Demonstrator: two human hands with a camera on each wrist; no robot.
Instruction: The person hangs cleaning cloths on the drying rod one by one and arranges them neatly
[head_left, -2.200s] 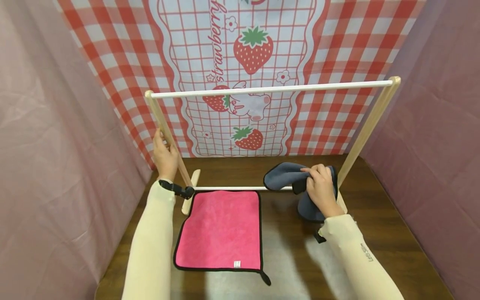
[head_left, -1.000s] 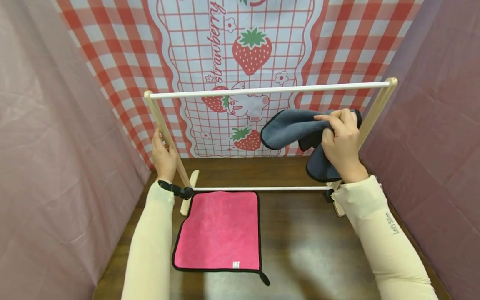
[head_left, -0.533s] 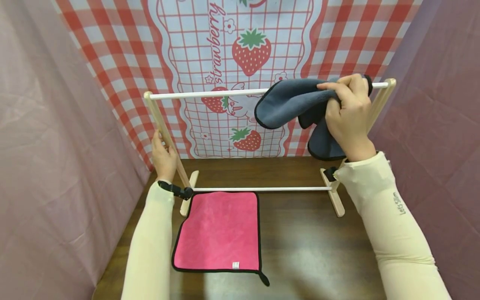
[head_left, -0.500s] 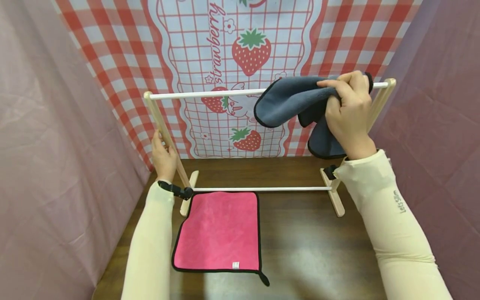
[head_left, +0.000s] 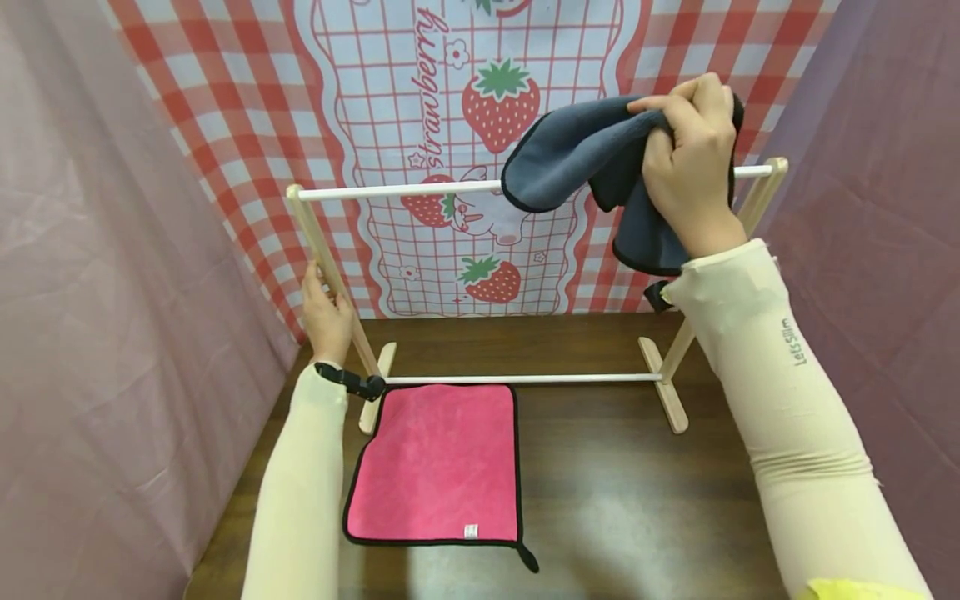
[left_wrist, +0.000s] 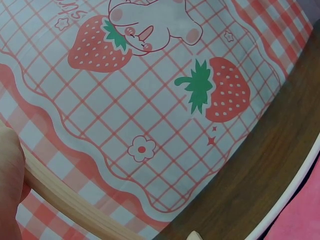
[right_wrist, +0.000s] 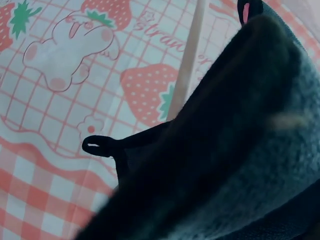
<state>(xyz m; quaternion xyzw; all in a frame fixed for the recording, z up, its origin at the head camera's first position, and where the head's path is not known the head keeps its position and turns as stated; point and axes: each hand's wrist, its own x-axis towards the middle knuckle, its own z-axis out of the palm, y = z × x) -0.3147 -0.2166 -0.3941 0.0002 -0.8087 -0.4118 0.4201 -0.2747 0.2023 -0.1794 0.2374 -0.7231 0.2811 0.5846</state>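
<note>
A wooden rack with a white top rail [head_left: 405,191] stands on the table. My left hand [head_left: 327,312] grips its left upright [head_left: 318,237] about halfway up; the left wrist view shows only part of that hand at the edge. In my right hand [head_left: 693,158] is a blue-grey towel [head_left: 566,158] with black edging, pinched and bunched in folds. It is raised at the right part of the rail and overlaps it in the head view. Close up, the towel [right_wrist: 240,145] fills much of the right wrist view, with a black hanging loop [right_wrist: 97,146] sticking out.
A pink towel [head_left: 442,462] with black edging lies flat on the brown table [head_left: 600,467], in front of the rack's lower rail [head_left: 585,378]. Behind the rack hangs a checked strawberry cloth [head_left: 502,108]. Pink curtains [head_left: 112,292] close off both sides.
My right hand has lifted the blue-grey towel from low by the table's right side up to above the top rail. My left hand has stayed on the upright.
</note>
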